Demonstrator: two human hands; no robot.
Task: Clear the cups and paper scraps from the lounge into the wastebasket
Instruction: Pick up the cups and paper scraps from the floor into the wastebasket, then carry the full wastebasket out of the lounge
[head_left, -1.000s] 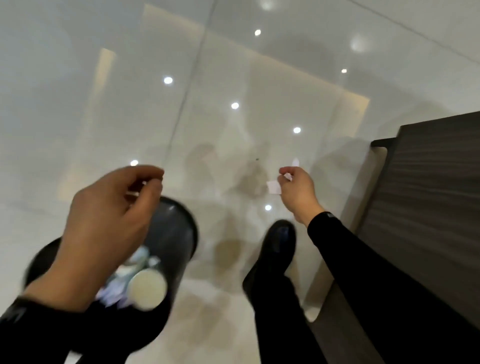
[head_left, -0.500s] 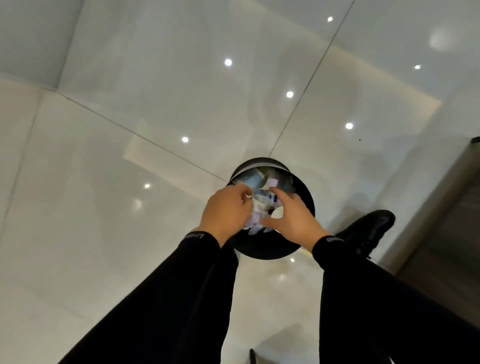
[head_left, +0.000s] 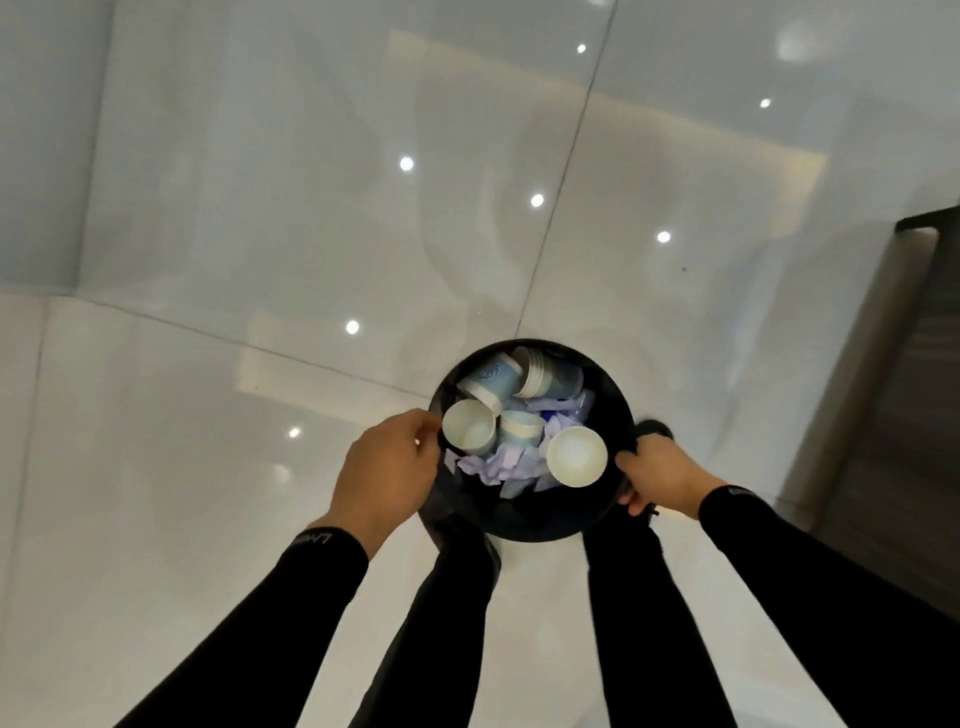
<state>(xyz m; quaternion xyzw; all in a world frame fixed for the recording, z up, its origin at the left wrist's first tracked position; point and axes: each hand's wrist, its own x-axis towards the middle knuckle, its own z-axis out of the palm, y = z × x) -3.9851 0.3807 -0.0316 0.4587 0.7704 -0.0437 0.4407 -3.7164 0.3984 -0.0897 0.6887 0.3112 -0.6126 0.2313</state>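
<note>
**mop_and_go:** so where's the wastebasket (head_left: 540, 522) right now?

**lounge_lurker:** On the glossy pale floor tiles (head_left: 260, 208), right in front of the person's legs and pretty much between their hands. It's a round black bin seen from straight above, and it's packed. There are light blue paper cups (head_left: 491, 382) with white rims. Two sit mouth-up with plain white insides, one by the left rim and one by the right, and a couple more lie tipped on their sides toward the far edge. Under and between them is a heap of crumpled lavender paper scraps (head_left: 511, 465).

**mop_and_go:** and the hands? holding anything?

**lounge_lurker:** Both are on the bin. The left hand (head_left: 387, 467) has its fingers curled at the left rim, just beside the mouth-up cup there. The right hand (head_left: 657, 475) grasps the right rim, thumb on the inside and the other fingers wrapped round the outside. Black sleeves on both arms. There's a dark wood panel (head_left: 924, 415) off to the right, well apart from the bin, and the tip of a black shoe (head_left: 655, 429) peeks out just past the right hand.
</note>
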